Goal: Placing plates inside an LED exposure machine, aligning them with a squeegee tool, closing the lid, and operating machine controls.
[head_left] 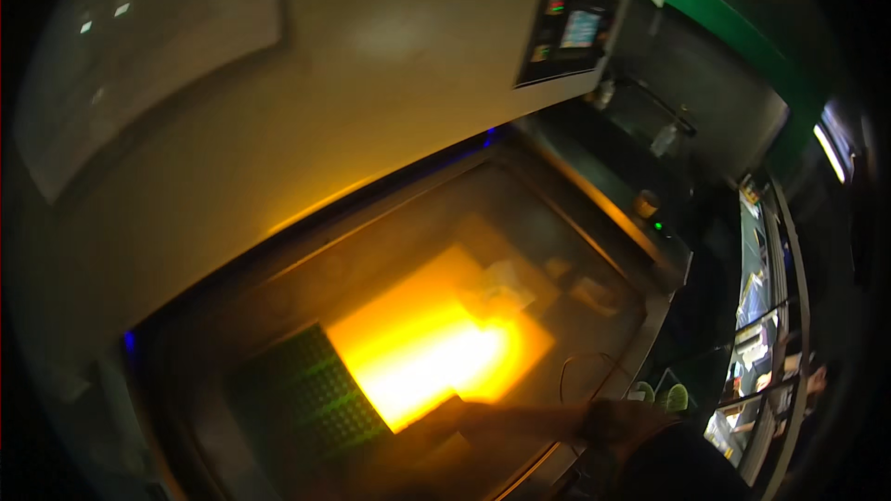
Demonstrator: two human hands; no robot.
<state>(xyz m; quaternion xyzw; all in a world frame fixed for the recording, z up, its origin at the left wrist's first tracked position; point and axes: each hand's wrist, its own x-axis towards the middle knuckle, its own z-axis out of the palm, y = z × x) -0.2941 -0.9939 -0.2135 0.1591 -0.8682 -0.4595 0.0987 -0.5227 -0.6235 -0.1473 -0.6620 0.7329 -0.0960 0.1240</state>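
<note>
My right hand (444, 419) reaches in from the lower right, dark and blurred against the glare. Its fingertips are at the near edge of a brightly lit yellow panel (380, 339); whether they hold anything is lost in shadow. Left of the glowing panel lies a dark green sheet (311, 399) with rows of small light dots, its right edge along the panel's left edge. My left hand cannot be made out in the dark lower part. Whitish crumpled material (506, 286) lies on the panel's far right part.
A raised frame (622, 209) bounds the work surface. A large pale machine housing (399, 65) overhangs the far side, with a control panel (568, 28) at its right. A thin cable (594, 357) loops near the right edge, beside small green round things (677, 397).
</note>
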